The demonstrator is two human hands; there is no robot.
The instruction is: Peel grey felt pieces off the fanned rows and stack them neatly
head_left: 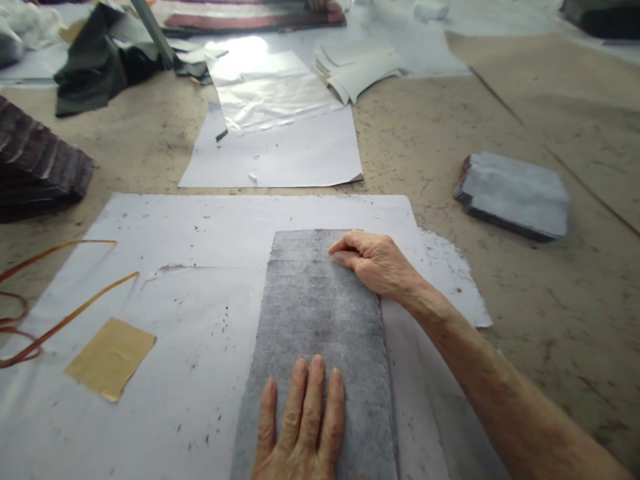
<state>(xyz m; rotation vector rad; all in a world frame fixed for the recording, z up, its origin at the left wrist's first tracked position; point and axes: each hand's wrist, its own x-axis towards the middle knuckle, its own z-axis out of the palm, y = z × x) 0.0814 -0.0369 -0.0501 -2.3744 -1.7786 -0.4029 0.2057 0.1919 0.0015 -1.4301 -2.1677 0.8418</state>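
A long strip of grey cloth (325,313) runs up the middle of the white paper (200,320). My left hand (303,427) lies flat on its lower part, fingers spread. Near the strip's far end, my right hand (373,260) rests on the cloth with thumb and forefinger pinched together. Whether anything small sits between those fingertips, I cannot make out. Left of the strip, on the same paper, is a square of tan paper (113,359).
Orange straps (75,323) curl in from the left edge. A striped fabric stack (43,157) stands at left, a grey-topped stack (517,193) at right. Behind are a white sheet (280,157), clear plastic (273,90), dark green cloth (95,63) and another person's hand (327,8).
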